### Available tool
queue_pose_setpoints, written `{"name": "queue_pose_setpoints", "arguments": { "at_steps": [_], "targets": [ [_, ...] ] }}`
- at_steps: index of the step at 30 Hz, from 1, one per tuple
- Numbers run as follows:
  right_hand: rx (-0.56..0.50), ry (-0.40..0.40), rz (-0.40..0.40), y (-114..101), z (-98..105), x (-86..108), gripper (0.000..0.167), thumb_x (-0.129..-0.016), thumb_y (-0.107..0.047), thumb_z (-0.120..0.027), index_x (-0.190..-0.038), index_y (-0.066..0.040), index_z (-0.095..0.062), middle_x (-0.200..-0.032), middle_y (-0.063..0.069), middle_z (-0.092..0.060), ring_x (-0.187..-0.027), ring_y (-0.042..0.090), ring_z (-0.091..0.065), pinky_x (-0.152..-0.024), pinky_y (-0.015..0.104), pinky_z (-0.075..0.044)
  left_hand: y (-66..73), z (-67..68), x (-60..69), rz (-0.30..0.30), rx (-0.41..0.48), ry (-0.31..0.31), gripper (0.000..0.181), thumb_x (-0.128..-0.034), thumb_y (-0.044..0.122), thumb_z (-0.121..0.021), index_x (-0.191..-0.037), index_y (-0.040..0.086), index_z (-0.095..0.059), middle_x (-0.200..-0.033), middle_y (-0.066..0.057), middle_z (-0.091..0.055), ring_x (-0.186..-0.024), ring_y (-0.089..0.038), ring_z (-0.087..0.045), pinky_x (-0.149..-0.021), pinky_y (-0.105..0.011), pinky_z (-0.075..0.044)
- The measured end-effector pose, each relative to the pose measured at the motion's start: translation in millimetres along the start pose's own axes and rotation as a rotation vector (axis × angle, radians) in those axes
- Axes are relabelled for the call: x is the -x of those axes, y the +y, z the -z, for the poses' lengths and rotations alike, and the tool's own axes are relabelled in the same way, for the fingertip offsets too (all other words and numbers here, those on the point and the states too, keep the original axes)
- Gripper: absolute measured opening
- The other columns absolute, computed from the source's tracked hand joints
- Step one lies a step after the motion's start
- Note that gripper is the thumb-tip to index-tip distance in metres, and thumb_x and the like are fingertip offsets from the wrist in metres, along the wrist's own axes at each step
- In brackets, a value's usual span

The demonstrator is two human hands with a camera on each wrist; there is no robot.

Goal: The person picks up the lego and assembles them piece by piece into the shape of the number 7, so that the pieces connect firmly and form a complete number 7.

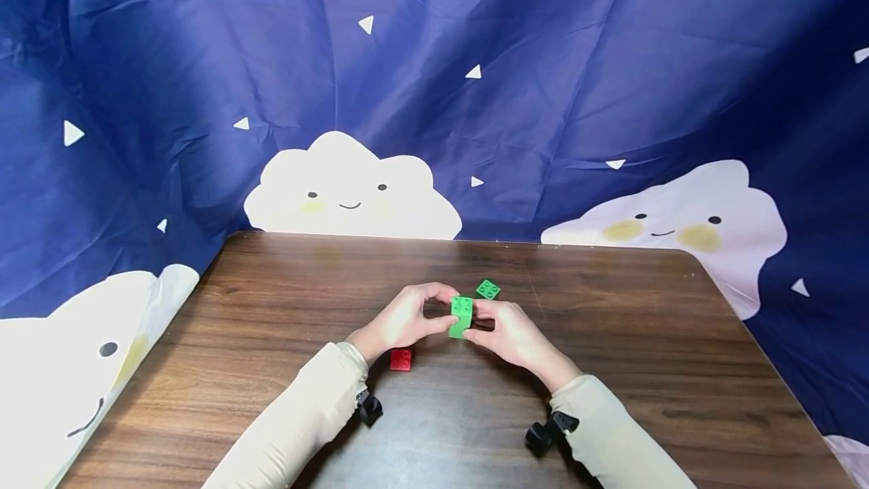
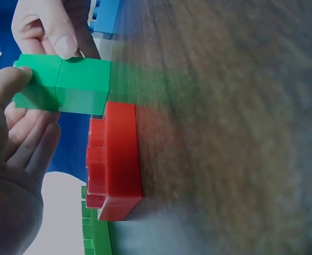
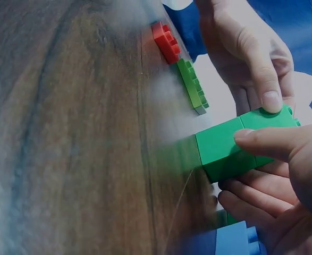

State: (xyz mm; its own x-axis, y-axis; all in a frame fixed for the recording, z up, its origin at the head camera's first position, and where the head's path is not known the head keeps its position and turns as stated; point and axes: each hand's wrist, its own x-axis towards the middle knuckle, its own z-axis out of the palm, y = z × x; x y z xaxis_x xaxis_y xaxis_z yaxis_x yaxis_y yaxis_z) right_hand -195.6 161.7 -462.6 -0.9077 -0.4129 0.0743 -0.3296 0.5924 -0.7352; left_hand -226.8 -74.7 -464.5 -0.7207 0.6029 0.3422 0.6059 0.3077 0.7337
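Note:
Two green bricks (image 1: pixel 461 317) are joined one on top of the other and stand upright between my hands. My left hand (image 1: pixel 400 319) pinches the stack from the left, its thumb on the upper brick in the left wrist view. From the right, my right hand (image 1: pixel 512 334) grips it too, with the thumb (image 3: pixel 267 142) on the lower brick. Whether the stack's bottom touches the table, I cannot tell. A red brick (image 1: pixel 400 360) lies on the table close to my left wrist.
Another green brick (image 1: pixel 487 290) lies behind my right hand. A blue brick (image 3: pixel 231 240) shows near my right hand in the right wrist view. Beside the red brick there is a light green brick (image 3: pixel 192 85). The brown table (image 1: pixel 305 278) ends at a blue cloud-patterned cloth (image 1: pixel 421 112).

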Motion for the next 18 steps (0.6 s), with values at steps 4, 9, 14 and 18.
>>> {"name": "queue_pose_setpoints", "arguments": {
  "at_steps": [4,9,14,18],
  "targets": [
    [0.007,0.004,0.002,1.8,2.1,1.6,0.04,-0.096,-0.015,-0.082,-0.135,-0.008,-0.075,-0.128,0.011,-0.08,-0.121,0.029,-0.076,-0.106,0.049,-0.06,-0.1,0.0,0.1,0.023,0.001,-0.008,0.03,-0.0953,0.01,-0.082,-0.122,0.002,-0.073,-0.112,-0.009,-0.08,-0.108,-0.024,-0.077,-0.101,-0.042,-0.063],
    [-0.019,0.033,0.013,4.1,8.0,4.9,0.045,-0.097,-0.017,-0.081,-0.139,-0.005,-0.071,-0.135,0.015,-0.076,-0.124,0.032,-0.075,-0.107,0.05,-0.06,0.8,0.1,-0.4,0.024,-0.005,-0.007,0.03,-0.0953,0.011,-0.083,-0.122,0.002,-0.073,-0.112,-0.009,-0.081,-0.108,-0.024,-0.077,-0.102,-0.039,-0.062],
    [-0.108,0.048,0.003,4.8,14.2,10.1,0.047,-0.101,-0.018,-0.078,-0.142,0.003,-0.067,-0.141,0.023,-0.071,-0.126,0.037,-0.073,-0.104,0.044,-0.062,1.0,0.7,-1.3,0.018,-0.007,-0.006,0.029,-0.0943,0.01,-0.083,-0.12,0.003,-0.073,-0.111,-0.009,-0.081,-0.107,-0.024,-0.077,-0.101,-0.04,-0.062],
    [-0.182,0.049,-0.012,4.6,17.6,13.5,0.048,-0.104,-0.018,-0.073,-0.143,0.009,-0.064,-0.141,0.027,-0.069,-0.128,0.039,-0.072,-0.104,0.037,-0.061,0.7,1.4,-1.8,0.029,-0.004,-0.013,0.029,-0.094,0.01,-0.084,-0.12,0.004,-0.073,-0.111,-0.008,-0.081,-0.107,-0.023,-0.077,-0.101,-0.04,-0.062]
  ]
}}
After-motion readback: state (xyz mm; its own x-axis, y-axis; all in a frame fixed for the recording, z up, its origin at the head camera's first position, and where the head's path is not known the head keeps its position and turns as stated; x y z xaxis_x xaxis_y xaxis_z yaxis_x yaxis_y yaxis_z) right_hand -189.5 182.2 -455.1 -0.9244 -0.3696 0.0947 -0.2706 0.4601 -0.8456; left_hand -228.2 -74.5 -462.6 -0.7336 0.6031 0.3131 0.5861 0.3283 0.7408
